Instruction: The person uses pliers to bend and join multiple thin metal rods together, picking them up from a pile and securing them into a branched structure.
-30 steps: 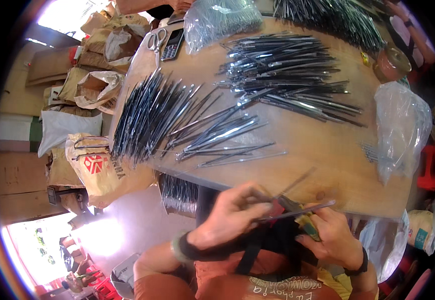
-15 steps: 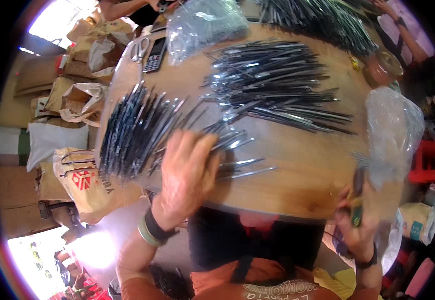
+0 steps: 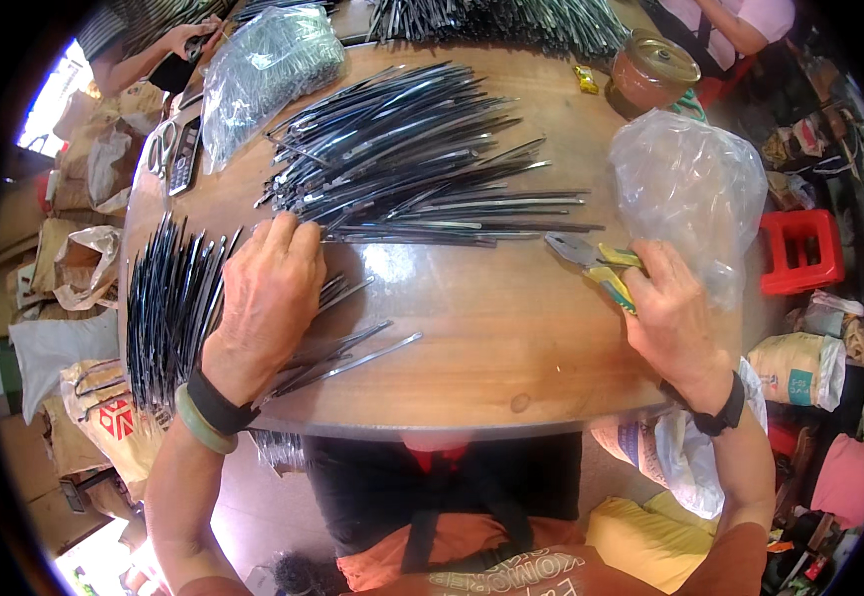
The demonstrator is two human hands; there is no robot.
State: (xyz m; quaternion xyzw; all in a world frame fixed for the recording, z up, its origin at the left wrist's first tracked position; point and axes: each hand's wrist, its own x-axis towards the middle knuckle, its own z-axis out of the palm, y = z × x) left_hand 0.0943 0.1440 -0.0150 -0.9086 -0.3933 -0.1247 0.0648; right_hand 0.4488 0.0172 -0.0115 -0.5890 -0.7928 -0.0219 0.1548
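Observation:
My left hand [image 3: 271, 273] is closed at the lower left edge of a pile of long, thin, shiny black strips [image 3: 402, 149]. Its fingertips pinch the end of a strip there, partly hidden by the fingers. In my right hand [image 3: 672, 303] is a pair of pliers [image 3: 591, 260] with yellow and green handles. Their jaws point left, close to the right-hand ends of the lowest strips. A second bunch of black strips [image 3: 168, 308] lies left of my left hand. A few loose strips [image 3: 352, 353] stick out to the right beneath that wrist.
Scissors [image 3: 161, 149], a keypad device [image 3: 184, 157] and a filled clear bag [image 3: 268, 74] lie at the far left. A crumpled clear bag [image 3: 690, 189] and a brown lidded pot [image 3: 653, 74] stand right. Beyond the table is a red stool [image 3: 801, 251]. Other people sit across the table.
My left hand has gone from the loose strips up to the pile's edge and closed there. My right hand has brought the pliers inward, jaws now toward the strips. The view has shifted.

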